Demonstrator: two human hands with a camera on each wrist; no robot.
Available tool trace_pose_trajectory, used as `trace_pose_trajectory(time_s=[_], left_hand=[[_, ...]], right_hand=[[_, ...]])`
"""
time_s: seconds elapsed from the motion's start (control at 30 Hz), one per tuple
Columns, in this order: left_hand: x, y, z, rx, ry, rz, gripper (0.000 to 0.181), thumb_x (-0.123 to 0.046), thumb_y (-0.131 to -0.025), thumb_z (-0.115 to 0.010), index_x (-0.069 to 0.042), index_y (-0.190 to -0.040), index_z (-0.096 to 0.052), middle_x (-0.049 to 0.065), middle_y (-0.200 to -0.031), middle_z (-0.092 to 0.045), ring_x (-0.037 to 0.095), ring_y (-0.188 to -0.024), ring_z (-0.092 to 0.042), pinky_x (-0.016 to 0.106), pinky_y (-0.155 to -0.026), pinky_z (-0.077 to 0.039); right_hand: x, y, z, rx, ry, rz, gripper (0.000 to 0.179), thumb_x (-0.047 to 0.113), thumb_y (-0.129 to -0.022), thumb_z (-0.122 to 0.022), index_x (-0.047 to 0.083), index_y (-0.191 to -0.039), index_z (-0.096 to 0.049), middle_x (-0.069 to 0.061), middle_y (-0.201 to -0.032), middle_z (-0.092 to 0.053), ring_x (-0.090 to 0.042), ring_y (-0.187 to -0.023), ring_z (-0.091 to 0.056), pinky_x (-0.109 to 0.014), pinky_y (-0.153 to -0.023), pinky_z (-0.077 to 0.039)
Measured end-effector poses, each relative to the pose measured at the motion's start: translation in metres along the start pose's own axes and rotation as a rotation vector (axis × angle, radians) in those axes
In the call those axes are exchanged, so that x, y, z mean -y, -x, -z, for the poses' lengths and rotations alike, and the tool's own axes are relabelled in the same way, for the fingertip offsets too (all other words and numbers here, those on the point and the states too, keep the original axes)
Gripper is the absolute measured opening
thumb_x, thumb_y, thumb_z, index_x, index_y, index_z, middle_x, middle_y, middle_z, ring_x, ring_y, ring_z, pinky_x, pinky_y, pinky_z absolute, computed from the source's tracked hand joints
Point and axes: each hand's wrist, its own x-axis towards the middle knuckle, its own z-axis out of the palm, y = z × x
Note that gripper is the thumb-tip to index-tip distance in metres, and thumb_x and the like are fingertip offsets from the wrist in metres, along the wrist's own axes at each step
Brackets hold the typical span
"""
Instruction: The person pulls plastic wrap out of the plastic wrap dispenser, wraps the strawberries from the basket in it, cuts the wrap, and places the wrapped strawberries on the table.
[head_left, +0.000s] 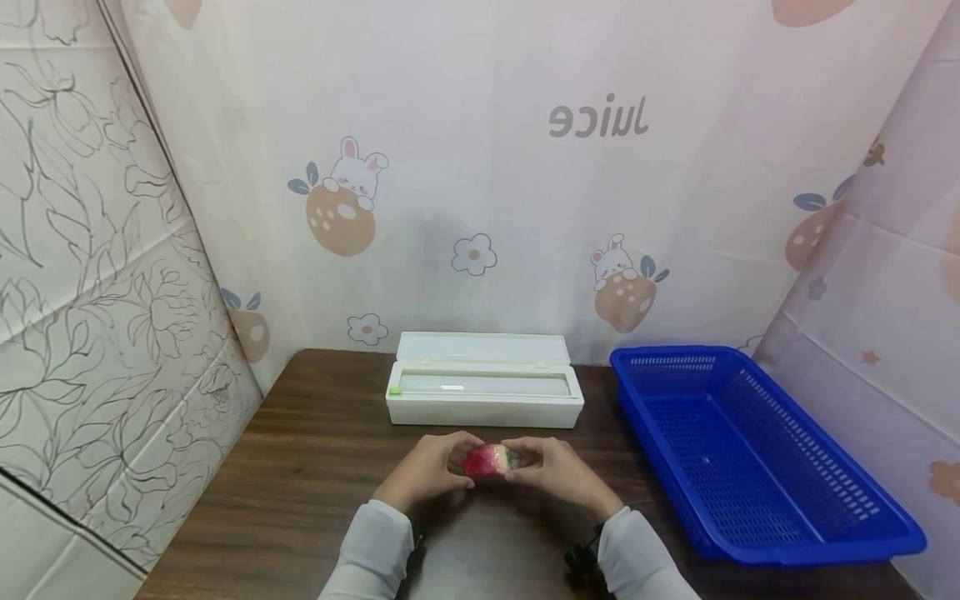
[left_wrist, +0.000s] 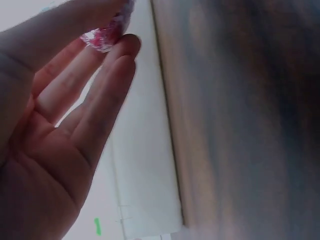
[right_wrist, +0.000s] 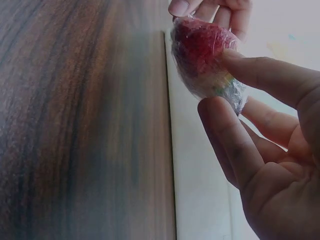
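A red strawberry (head_left: 487,461) with a pale band and a green end is wrapped in clear plastic film, held up over the table between both hands. My left hand (head_left: 437,467) pinches its red end between thumb and fingers. At the paler, green end, my right hand (head_left: 557,472) pinches it the same way. The right wrist view shows the crinkled film around the strawberry (right_wrist: 205,55) most plainly. In the left wrist view, the thumb hides much of the strawberry (left_wrist: 105,37). Just beyond the hands stands a white cling film dispenser (head_left: 484,411), its lid raised.
A green slider (head_left: 395,390) sits at the dispenser's left end. To the right, a blue perforated plastic basket (head_left: 660,467) stands on the dark wooden table (head_left: 300,467). A printed curtain (head_left: 480,192) hangs behind the table, with panels on both sides.
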Motion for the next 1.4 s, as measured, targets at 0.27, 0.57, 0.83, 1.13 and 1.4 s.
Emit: trace_pose_trajectory(time_s=[0.27,0.57,0.83,1.13,1.4], left_hand=[[0.008,0.003,-0.007,0.041,-0.024,-0.03,0.048,-0.017,-0.07,-0.081,-0.02,-0.114,-0.062,-0.003,-0.1,-0.07,0.001,-0.079,-0.06,0.021,-0.07,-0.055],[0.009,0.005,-0.013,0.095,-0.014,0.021,0.05,-0.012,-0.07,-0.08,-0.018,-0.116,-0.06,0.001,-0.103,-0.068,0.003,-0.075,-0.059,0.02,-0.065,-0.054],[0.011,0.005,-0.015,0.1,-0.036,0.091,0.05,-0.02,-0.072,-0.08,-0.019,-0.117,-0.061,-0.001,-0.102,-0.068,0.002,-0.078,-0.058,0.022,-0.069,-0.055],[0.009,0.005,-0.015,0.102,-0.038,0.102,0.055,-0.019,-0.069,-0.082,-0.015,-0.12,-0.06,-0.001,-0.098,-0.067,0.003,-0.073,-0.057,0.021,-0.06,-0.053],[0.01,0.005,-0.013,0.125,-0.025,0.104,0.056,-0.023,-0.07,-0.081,-0.017,-0.121,-0.06,-0.002,-0.105,-0.066,0.003,-0.077,-0.058,0.022,-0.065,-0.054]], right_hand=[[-0.004,0.007,-0.003,0.056,0.04,-0.014,0.047,0.037,-0.079,-0.072,0.015,-0.12,-0.062,-0.001,-0.101,-0.069,-0.008,-0.085,-0.061,-0.031,-0.071,-0.055],[-0.013,0.01,-0.011,0.07,0.013,-0.013,0.048,0.035,-0.079,-0.073,0.013,-0.12,-0.062,-0.003,-0.101,-0.069,-0.009,-0.084,-0.061,-0.028,-0.068,-0.055],[-0.017,0.009,-0.015,0.058,0.047,-0.03,0.049,0.041,-0.08,-0.07,0.015,-0.12,-0.061,0.0,-0.098,-0.067,-0.009,-0.081,-0.059,-0.03,-0.067,-0.054],[-0.017,0.01,-0.015,0.08,0.036,-0.005,0.06,0.043,-0.08,-0.07,0.012,-0.129,-0.053,-0.007,-0.117,-0.063,-0.016,-0.1,-0.058,-0.043,-0.082,-0.054],[-0.015,0.01,-0.015,0.086,0.019,-0.027,0.057,0.048,-0.085,-0.063,0.014,-0.13,-0.053,-0.005,-0.12,-0.062,-0.017,-0.1,-0.058,-0.045,-0.082,-0.054]])
